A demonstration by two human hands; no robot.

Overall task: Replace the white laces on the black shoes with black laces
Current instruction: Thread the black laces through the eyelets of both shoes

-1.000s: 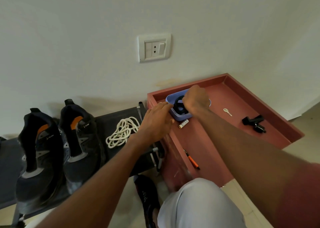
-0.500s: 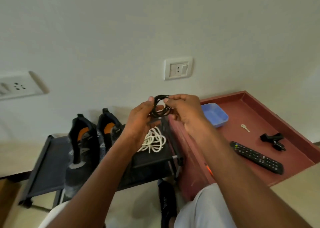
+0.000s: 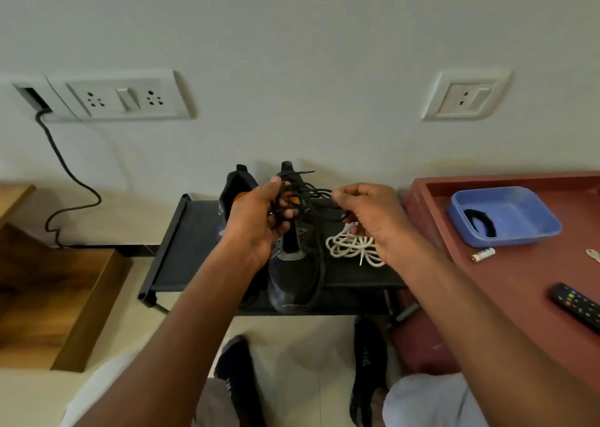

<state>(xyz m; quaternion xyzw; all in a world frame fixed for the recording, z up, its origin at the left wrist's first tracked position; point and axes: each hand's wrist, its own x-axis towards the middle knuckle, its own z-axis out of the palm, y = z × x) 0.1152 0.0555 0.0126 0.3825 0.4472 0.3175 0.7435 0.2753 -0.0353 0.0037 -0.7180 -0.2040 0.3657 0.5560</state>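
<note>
- Holding a black lace (image 3: 316, 196) between both hands, above the shoes on the rack (image 3: 181, 248).
- Left hand (image 3: 256, 218): fingers curled round a bunched part of the lace, thumb up at 12 o'clock.
- Right hand (image 3: 373, 218): thumb and forefinger pinch the other part of the lace, remaining fingers loosely curled.
- Lace strands run tangled between the hands; one loop hangs down toward 6 o'clock over the right shoe (image 3: 292, 283).
- Left shoe (image 3: 235, 186) mostly hidden behind the left hand, only heel and collar visible.
- Both shoes sit side by side on the rack, heels toward the wall.
- White laces (image 3: 350, 248) lie in a pile on the rack at 3 o'clock of the right shoe, partly under the right hand.
- Red table (image 3: 519, 280) at 3 o'clock of the rack.
- Blue tray (image 3: 519, 212) on the table, a second black lace (image 3: 480, 223) coiled inside.
- Battery (image 3: 483, 254) just at 6 o'clock of the tray; key (image 3: 594, 255) and remote (image 3: 576, 303) further toward 4 o'clock.
- Wall sockets (image 3: 120, 98) at 10 o'clock, a cable (image 3: 65, 179) dropping from them.
</note>
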